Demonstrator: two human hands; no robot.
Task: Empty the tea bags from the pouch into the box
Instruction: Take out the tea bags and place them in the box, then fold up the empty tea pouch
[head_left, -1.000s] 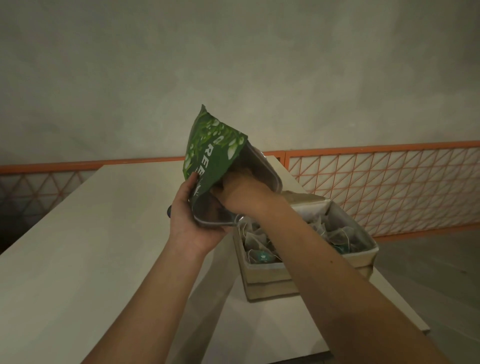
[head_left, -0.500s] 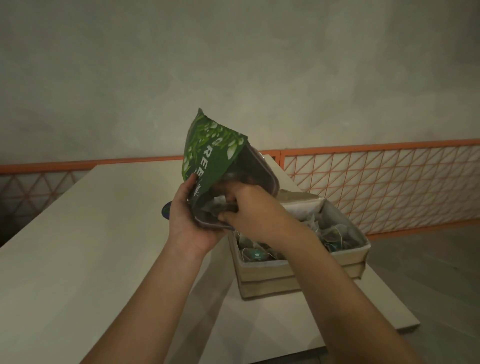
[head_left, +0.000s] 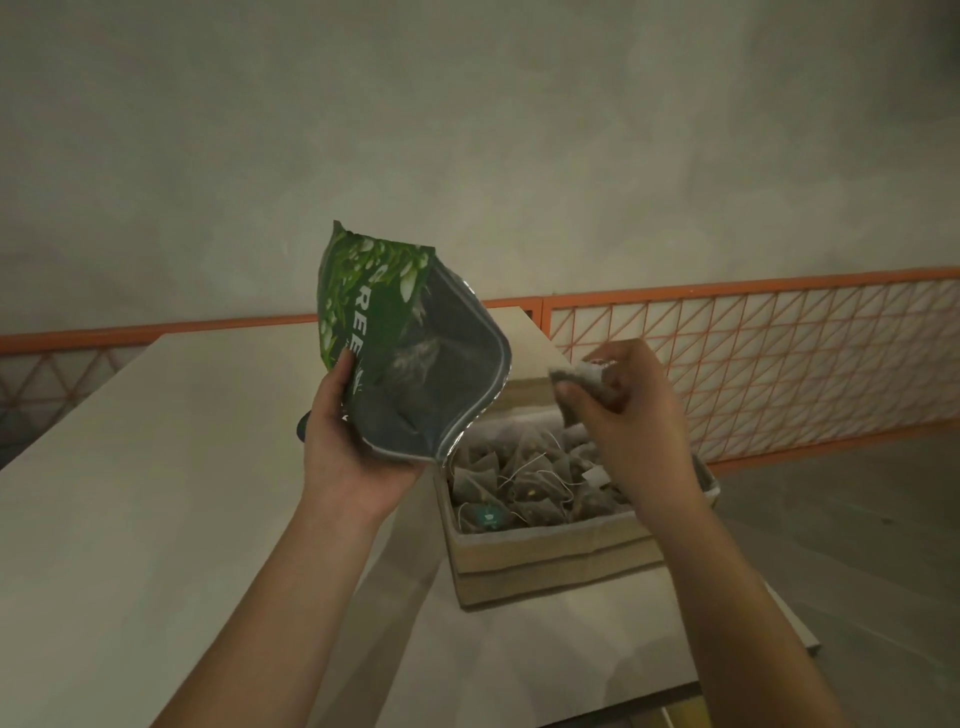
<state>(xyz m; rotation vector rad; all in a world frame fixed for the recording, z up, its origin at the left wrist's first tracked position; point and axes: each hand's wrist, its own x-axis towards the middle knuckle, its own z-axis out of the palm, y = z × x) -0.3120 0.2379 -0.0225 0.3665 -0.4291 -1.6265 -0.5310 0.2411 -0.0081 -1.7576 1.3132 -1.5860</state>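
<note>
The right hand (head_left: 623, 410) pinches a small grey mesh tea bag (head_left: 584, 382) between thumb and fingers and holds it in the air above the far end of the open brown cardboard box (head_left: 545, 566), so the drop calls for little more than a short move down and towards 6 o'clock, over the heap of pyramid-shaped tea bags (head_left: 524, 478) with white strings that already fills the box. The box sits on the pale worktop (head_left: 130, 519), its long axis running roughly from 7 to 1 o'clock, with the near wall facing the person. The left hand (head_left: 348, 447) grips the green foil stand-up pouch with leaf print (head_left: 374, 322) by its lower left edge, thumb across the printed face, and holds it tilted so its open mouth faces 4 o'clock, just above the box's left rim. The grey lining shows inside; something faint lies within, but whether it is more tea bags cannot be told. The right hand is clearly the nearer to the box; the left hand and pouch lie at 9 o'clock from it. Nothing stands between the pinched bag and the box opening. An orange metal lattice fence (head_left: 753, 353) runs behind the worktop from 9 to 3 o'clock, under a plain grey wall (head_left: 467, 130).
</note>
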